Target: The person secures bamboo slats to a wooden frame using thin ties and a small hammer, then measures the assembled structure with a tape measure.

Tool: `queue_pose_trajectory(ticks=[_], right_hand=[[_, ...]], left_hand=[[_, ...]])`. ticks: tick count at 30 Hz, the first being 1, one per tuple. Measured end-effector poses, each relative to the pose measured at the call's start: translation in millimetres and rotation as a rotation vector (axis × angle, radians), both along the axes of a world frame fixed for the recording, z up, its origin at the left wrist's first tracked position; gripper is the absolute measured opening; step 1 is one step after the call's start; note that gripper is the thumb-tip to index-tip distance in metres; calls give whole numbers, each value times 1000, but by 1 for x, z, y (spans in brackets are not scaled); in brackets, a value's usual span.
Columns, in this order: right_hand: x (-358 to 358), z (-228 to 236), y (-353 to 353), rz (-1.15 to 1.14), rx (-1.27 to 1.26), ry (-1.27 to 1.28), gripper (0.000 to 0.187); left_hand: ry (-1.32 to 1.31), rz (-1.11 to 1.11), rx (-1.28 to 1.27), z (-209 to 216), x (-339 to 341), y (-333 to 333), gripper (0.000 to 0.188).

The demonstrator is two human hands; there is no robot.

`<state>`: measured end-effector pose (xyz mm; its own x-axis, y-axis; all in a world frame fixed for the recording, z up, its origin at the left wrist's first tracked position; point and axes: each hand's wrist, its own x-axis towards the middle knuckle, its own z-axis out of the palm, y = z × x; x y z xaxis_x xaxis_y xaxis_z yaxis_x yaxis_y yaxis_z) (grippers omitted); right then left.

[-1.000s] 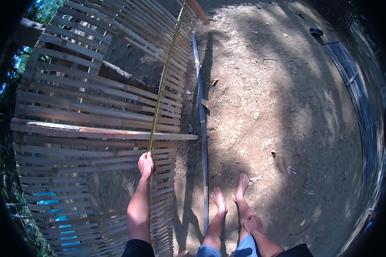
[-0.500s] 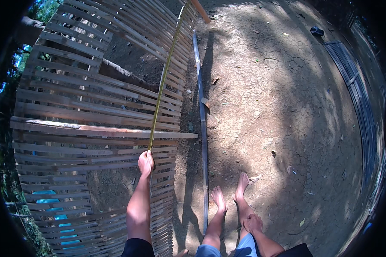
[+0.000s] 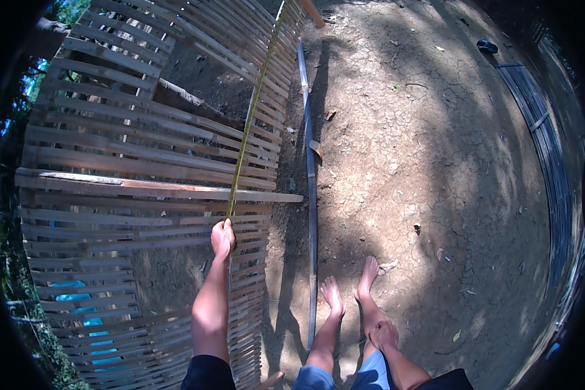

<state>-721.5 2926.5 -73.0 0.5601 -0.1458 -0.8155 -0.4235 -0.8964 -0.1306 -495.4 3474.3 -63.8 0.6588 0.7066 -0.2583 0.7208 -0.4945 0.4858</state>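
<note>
A long yellow tape measure (image 3: 247, 133) runs along the slatted bamboo panel (image 3: 130, 156), stretched from its far end to my left hand. My left hand (image 3: 223, 239) is closed, pinching the near end of the tape just short of a thick wooden bar (image 3: 195, 191) that lies across the slats. Against my right leg rests my right hand (image 3: 385, 336), its fingers curled, with nothing visible in them. My bare feet (image 3: 331, 294) are on the dirt to the right of the panel.
Alongside the panel's right edge a long dark bamboo strip (image 3: 310, 153) lies on cracked earth. A dark slatted bundle (image 3: 533, 127) lies at the far right, near a black bag (image 3: 487, 46). An orange-brown post (image 3: 312, 13) stands at the far end. Something turquoise (image 3: 92, 321) shows beneath the slats.
The view has shifted slightly, so the scene sits a little higher in the picture. My left hand keeps its pinch on the tape measure, and my right hand stays on my leg.
</note>
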Motion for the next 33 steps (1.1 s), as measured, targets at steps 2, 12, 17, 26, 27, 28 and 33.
queue_pose_trajectory(ticks=[2,12,17,26,27,28,33], right_hand=[[0,1,2,-21,7,6,43],[-9,-12,-19,2,-51,39,41],[-27,-19,-18,-63,-50,13,38],[-32,-16,-21,-38,-57,46,34],[-29,-18,-20,-30,-50,37,34],[-25,-18,-20,-31,-50,39,35],[-19,-17,-21,-57,-43,32,40]], left_hand=[[9,-42,29,0,5,4,39],[-80,-130,-5,-33,-9,22,46],[-116,-163,-61,-40,-6,28,42],[-110,-158,-94,-46,-6,26,39],[-120,-154,-80,-43,-7,29,40],[-91,-136,-53,-41,-9,30,40],[-26,-145,21,-24,-4,19,40]])
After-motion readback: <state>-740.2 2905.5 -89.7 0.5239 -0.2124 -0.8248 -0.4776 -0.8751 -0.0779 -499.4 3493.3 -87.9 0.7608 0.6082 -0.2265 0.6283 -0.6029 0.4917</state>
